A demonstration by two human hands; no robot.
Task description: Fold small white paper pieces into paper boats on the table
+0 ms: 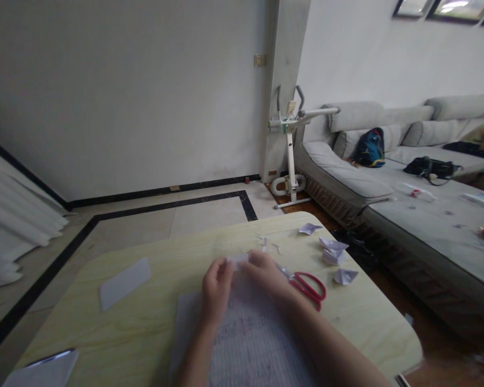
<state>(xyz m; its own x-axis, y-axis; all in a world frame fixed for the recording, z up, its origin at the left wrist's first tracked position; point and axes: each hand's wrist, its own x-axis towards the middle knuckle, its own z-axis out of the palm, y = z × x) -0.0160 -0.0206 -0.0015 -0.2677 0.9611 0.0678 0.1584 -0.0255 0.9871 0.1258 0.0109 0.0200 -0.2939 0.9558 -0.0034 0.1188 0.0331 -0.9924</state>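
Note:
Between my two hands, over the middle of the table, is a small piece of white paper (237,260). My left hand (216,285) pinches its left end, and my right hand (265,273) grips the right end; both are a little blurred. Beneath my forearms lies a lined sheet with writing (250,344). Red-handled scissors (311,289) rest just right of my right hand, their blades partly hidden behind it. Thin paper scraps (265,244) are scattered beyond my fingers.
Several folded paper shapes (334,250) sit along the table's right side. A blank paper (125,284) lies at left, and a pen (50,357) on paper at the near-left corner. Beyond the table (161,333) stand an exercise machine (291,150) and a grey sofa (419,215).

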